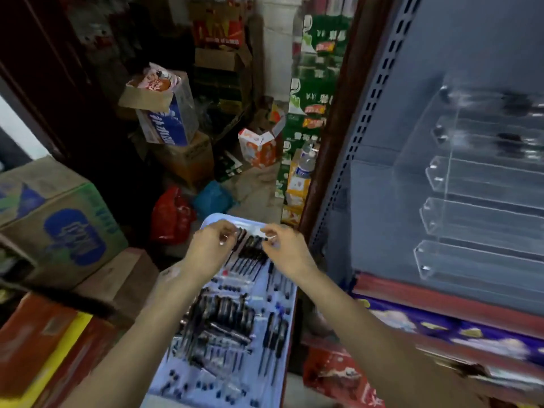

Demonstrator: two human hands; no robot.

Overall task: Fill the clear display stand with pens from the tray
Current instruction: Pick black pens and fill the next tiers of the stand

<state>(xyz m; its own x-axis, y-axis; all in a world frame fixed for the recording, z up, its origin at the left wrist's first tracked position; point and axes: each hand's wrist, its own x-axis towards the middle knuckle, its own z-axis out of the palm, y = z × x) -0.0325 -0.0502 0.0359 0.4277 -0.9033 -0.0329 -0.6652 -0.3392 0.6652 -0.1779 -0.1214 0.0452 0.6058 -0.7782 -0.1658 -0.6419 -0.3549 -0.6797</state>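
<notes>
Both my hands are over the far end of the tray, fingers curled around a small bundle of black pens (249,245): my left hand (209,245) pinches the bundle's left end with thumb and fingertips, and my right hand (287,245) pinches its right end, though the picture is blurred and I cannot tell exactly how many pens I hold. The bundle sits just above the light blue tray (188,375), which stretches toward me between my forearms and is strewn with many more black pens (223,322), some in rows, some loose. The clear display stand (477,207) stands to my right on the grey shelf unit (379,219), well apart from my hands; its lower tiers look bare and a few dark shapes show in the top tiers. Cardboard boxes (59,219) are stacked at my left, and a red bag (172,214) lies on the floor beyond the tray.
</notes>
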